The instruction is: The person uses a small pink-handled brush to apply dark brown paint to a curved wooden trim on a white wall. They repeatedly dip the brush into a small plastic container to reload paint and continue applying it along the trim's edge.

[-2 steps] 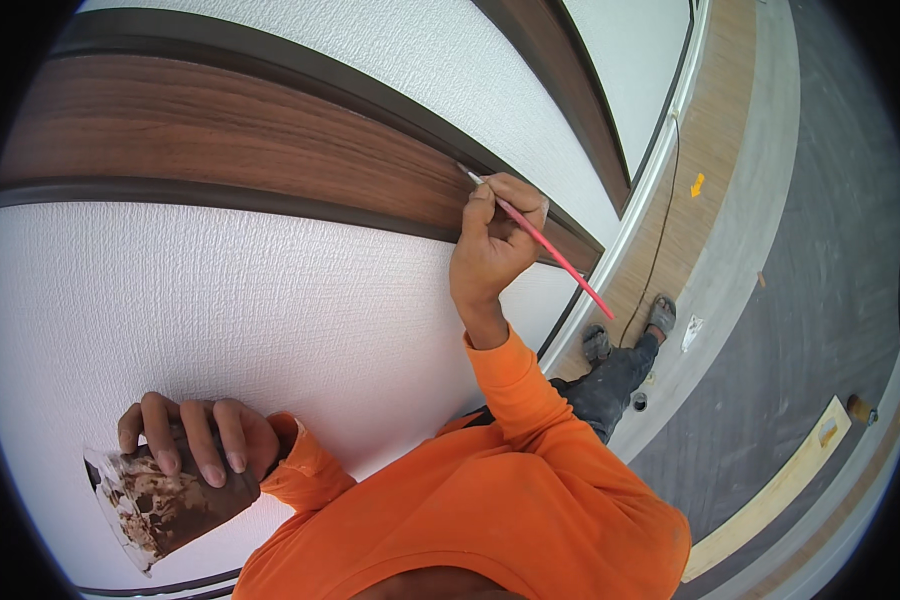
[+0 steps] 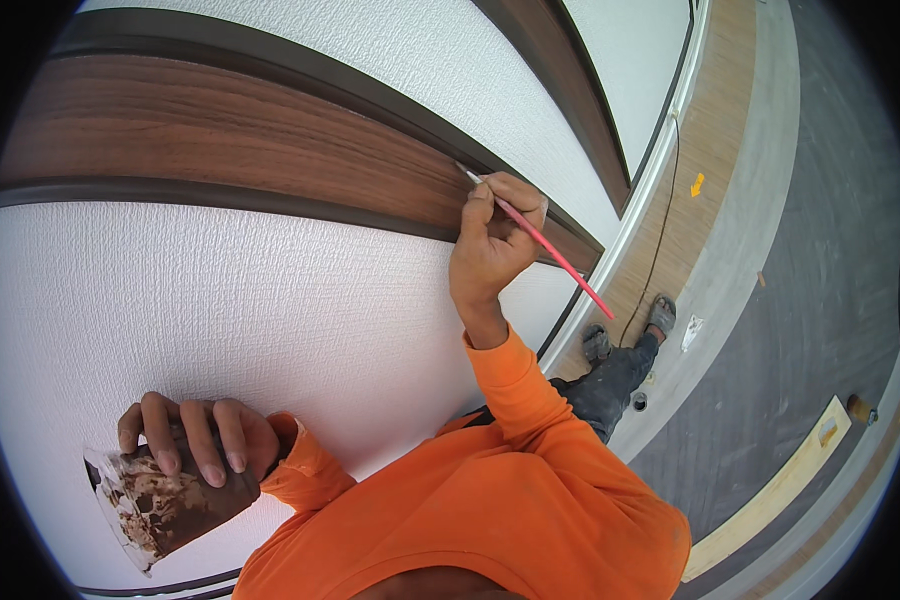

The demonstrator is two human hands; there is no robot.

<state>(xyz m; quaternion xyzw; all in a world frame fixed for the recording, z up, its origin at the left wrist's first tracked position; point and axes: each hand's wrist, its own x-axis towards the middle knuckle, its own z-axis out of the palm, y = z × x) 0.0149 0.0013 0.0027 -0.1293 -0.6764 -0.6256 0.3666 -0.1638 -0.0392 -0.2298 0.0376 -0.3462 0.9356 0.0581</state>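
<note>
My right hand (image 2: 497, 237) pinches a thin paintbrush (image 2: 560, 260) with a pink handle and a pale metal ferrule. Its tip rests at or very close to the seam where a brown wood-grain panel (image 2: 240, 125) meets its dark trim (image 2: 300, 72); contact cannot be made out for sure. At the lower left, my left hand (image 2: 195, 440) wraps its fingers round a clear plastic cup (image 2: 160, 500), tilted on its side and smeared inside with brown paint. White textured wall (image 2: 270, 290) lies behind both hands.
A second dark wood strip (image 2: 570, 90) crosses the wall at upper right. Below it runs wood-look flooring (image 2: 725, 80) with a black cable (image 2: 660, 235) and a yellow arrow (image 2: 697, 185). A pale board (image 2: 770, 500) and a small brown container (image 2: 860, 409) lie on the grey floor.
</note>
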